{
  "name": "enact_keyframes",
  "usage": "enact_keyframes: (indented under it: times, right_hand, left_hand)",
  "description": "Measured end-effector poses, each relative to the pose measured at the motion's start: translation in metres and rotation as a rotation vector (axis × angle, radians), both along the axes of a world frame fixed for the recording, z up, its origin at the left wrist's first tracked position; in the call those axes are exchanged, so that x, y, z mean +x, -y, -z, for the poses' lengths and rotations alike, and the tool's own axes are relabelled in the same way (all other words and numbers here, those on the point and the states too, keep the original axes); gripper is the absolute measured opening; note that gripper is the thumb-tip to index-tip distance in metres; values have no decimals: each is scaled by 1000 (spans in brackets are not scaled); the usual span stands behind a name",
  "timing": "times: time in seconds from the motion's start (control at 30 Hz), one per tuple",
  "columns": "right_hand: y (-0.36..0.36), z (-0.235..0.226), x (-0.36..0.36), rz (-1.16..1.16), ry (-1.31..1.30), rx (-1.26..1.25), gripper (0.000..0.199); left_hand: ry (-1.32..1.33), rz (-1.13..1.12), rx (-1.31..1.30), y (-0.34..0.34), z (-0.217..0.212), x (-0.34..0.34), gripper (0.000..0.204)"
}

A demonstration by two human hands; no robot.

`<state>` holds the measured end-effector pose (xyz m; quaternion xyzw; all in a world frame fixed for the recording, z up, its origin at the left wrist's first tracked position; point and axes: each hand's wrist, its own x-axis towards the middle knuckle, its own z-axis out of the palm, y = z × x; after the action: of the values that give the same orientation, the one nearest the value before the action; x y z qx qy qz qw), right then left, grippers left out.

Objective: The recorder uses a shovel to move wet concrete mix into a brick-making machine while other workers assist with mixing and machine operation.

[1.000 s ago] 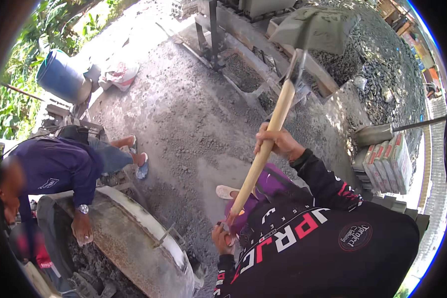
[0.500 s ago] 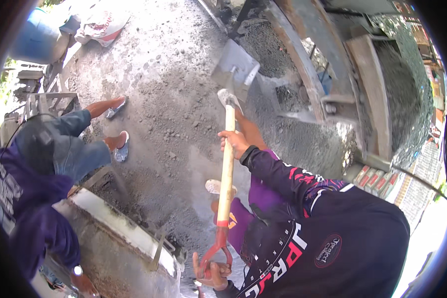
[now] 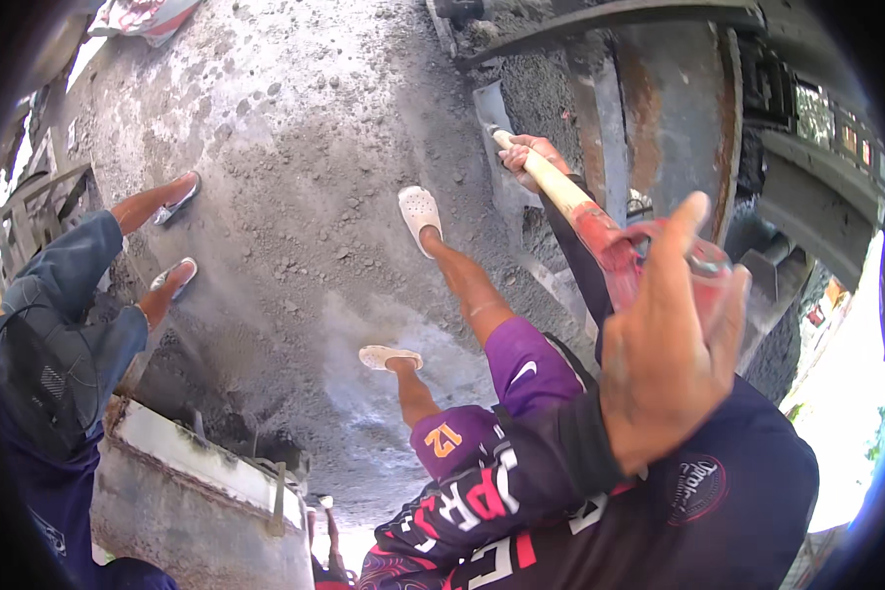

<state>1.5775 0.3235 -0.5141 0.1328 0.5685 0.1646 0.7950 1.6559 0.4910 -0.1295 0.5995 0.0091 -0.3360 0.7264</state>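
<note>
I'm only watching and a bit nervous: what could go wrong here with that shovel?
1. The shovel, held by the left hand and right hand, digs close to the person's open white sandal; a slip might hit the foot.
2. A co-worker's sandalled feet stand nearby, within a possible swing.
3. The loose grey ground could give way underfoot.
</note>
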Motion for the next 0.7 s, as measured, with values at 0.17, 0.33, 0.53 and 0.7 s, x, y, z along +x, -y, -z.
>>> enact_keyframes:
  times: [0.17, 0.33, 0.53, 0.7]
  right_hand:
    - [-24, 78, 28, -33, 85, -520, 8]
    - [-38, 153, 48, -24, -140, -679, 9]
    - [125, 261, -6, -209, -135, -757, 27]
    - [80, 358, -33, 48, -170, -854, 10]
  left_hand:
    - [188, 28, 227, -60, 54, 68, 39]
    - [-192, 3, 461, -109, 174, 120, 27]
    - [71, -36, 431, -42, 355, 99, 34]
    - [-34, -92, 515, -130, 542, 61, 35]
